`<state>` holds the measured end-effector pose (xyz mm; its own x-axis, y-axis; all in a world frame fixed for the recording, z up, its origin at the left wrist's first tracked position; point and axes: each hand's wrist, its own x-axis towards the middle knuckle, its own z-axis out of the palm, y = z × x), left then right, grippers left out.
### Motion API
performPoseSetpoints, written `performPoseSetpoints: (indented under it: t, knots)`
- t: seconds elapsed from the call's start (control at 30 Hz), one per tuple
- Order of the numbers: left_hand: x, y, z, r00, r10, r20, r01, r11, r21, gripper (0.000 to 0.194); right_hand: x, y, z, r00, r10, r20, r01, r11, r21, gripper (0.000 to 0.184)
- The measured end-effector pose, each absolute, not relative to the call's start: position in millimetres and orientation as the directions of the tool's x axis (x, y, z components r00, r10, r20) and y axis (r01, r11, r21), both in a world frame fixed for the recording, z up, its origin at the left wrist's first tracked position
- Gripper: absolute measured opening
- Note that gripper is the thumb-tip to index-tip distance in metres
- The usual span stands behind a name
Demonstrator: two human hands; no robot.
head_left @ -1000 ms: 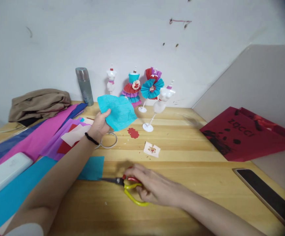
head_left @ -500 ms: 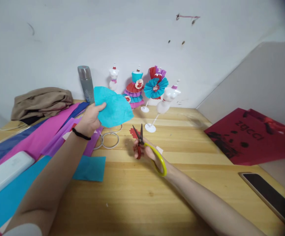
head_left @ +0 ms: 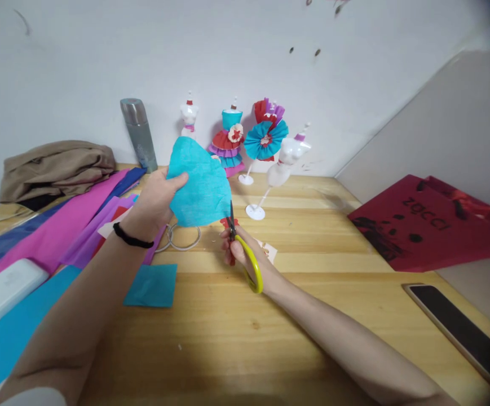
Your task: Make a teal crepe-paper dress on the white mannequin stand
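My left hand [head_left: 155, 194] pinches a rounded piece of turquoise crepe paper [head_left: 200, 186] by its left side, thumb on top, holding it up above the table. In my right hand [head_left: 242, 245] are scissors [head_left: 251, 268] with yellow and red handles and dark blades. Their blades point up at the paper's lower right edge and look closed or nearly so; whether they touch the paper I cannot tell. Behind my right hand, partly hidden, lies a scalloped red paper piece [head_left: 229, 222]. A folded turquoise sheet [head_left: 154, 286] rests on the table beneath my left forearm.
Along the wall stand a grey flask [head_left: 138, 135], white mannequins [head_left: 292, 151] and a mannequin in a tiered paper dress [head_left: 226, 139]. Left are brown cloth [head_left: 58, 169] and pink paper [head_left: 58, 225]. Metal rings [head_left: 185, 238] lie centrally; right are a red bag [head_left: 431, 223] and phone [head_left: 451, 332].
The scissors have come up to the paper's right edge, and their blades have closed together. The turquoise paper has turned and shows more of its face. The whole view has shifted slightly.
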<state>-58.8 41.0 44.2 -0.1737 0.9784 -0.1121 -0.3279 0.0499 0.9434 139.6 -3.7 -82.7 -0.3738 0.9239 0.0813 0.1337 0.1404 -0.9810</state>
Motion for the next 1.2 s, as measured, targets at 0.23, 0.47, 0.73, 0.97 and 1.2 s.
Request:
performPoseSetpoints:
  t: [0.23, 0.47, 0.73, 0.97, 1.2]
  knots:
    - [-58.6, 44.3, 42.0, -0.205, 0.967, -0.151, -0.309, 0.083, 0.948, 0.024, 136.3, -10.7, -63.8, -0.354, 0.934, 0.048, 0.234, 0.138, -0.962, 0.058]
    - [-58.3, 46.1, 36.2, -0.191, 0.974, -0.121, -0.312, 0.057, 0.948, 0.017, 134.2, -14.9, -60.6, -0.316, 0.949, 0.004, 0.276, 0.096, -0.956, 0.052]
    - [-60.2, 46.9, 35.9, -0.196, 0.970, -0.144, -0.316, 0.077, 0.946, 0.016, 131.4, -18.3, -62.9, -0.273, 0.962, -0.012, 0.206, 0.047, -0.977, 0.052]
    - [-59.6, 48.5, 33.0, -0.168, 0.974, -0.150, -0.336, 0.086, 0.938, 0.012, 133.0, -19.7, -63.3, -0.266, 0.964, -0.018, 0.228, 0.045, -0.973, 0.060]
    - [-61.9, 51.0, 31.1, -0.174, 0.971, -0.164, -0.334, 0.098, 0.938, 0.014, 134.9, -21.3, -66.1, -0.366, 0.930, 0.007, -0.029, -0.003, -1.000, 0.065]
